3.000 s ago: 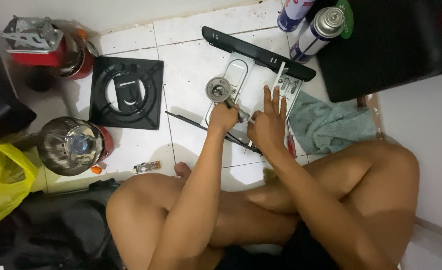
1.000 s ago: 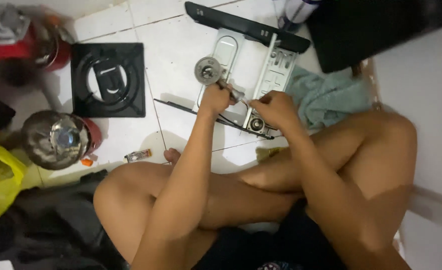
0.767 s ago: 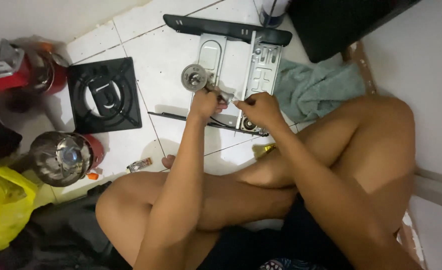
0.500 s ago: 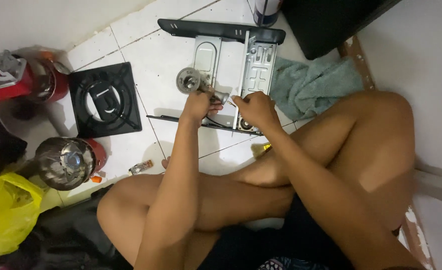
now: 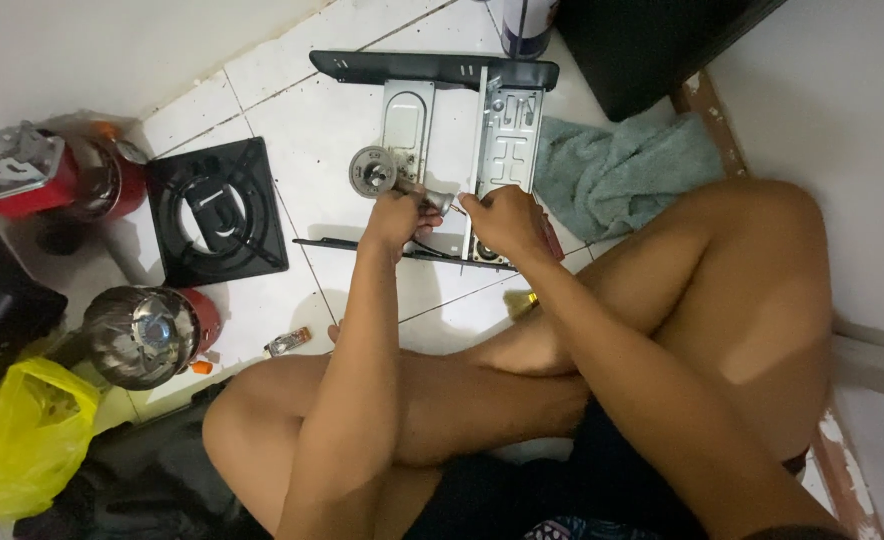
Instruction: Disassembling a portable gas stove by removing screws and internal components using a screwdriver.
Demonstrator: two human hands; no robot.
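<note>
Over on the white tiled floor (image 5: 262,100) a black square grate (image 5: 217,212) lies flat, with a red gas canister (image 5: 72,185) just beyond it near the wall. Closer in, a round metal burner head (image 5: 142,335) sits beside a yellow plastic bag (image 5: 17,440), and a small lighter (image 5: 288,342) lies on the tile. A teal towel (image 5: 622,172) is bunched on the floor beside a dark box (image 5: 652,45).

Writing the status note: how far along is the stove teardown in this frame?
Done: the black square pan support lies off to the side on the tiles, and the metal stove frame lies stripped open on the floor. In hand: left hand grips the stem of the round burner head; right hand works at that stem, its tool hidden. Left: burner and frame are apart from the pan support; nothing looks reassembled.
</note>
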